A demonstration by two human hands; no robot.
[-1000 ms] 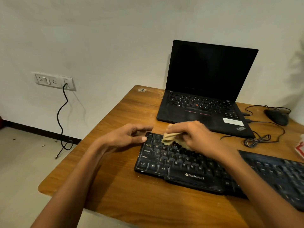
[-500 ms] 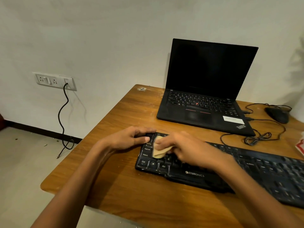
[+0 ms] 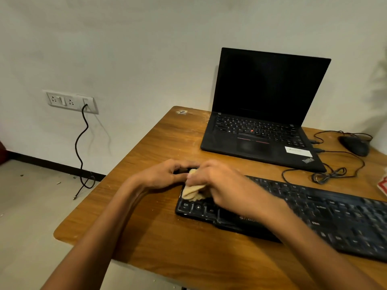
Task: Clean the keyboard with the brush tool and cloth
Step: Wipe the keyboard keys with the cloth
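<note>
A black keyboard (image 3: 326, 214) lies across the wooden table (image 3: 171, 243), running off the right edge of the view. My right hand (image 3: 226, 183) is shut on a crumpled beige cloth (image 3: 191, 192) and presses it onto the keys at the keyboard's left end. My left hand (image 3: 165, 174) grips the keyboard's far left corner, fingers curled over its back edge. No brush tool is in view.
An open black laptop (image 3: 261, 126) stands behind the keyboard. A black mouse (image 3: 355, 145) with a tangled cable (image 3: 326, 174) lies at the right. A wall socket (image 3: 70, 101) with a hanging black cord (image 3: 81, 147) is left of the table.
My right hand has dragged the cloth leftward along the keys to the keyboard's left end. My left hand has closed onto the keyboard's far left corner.
</note>
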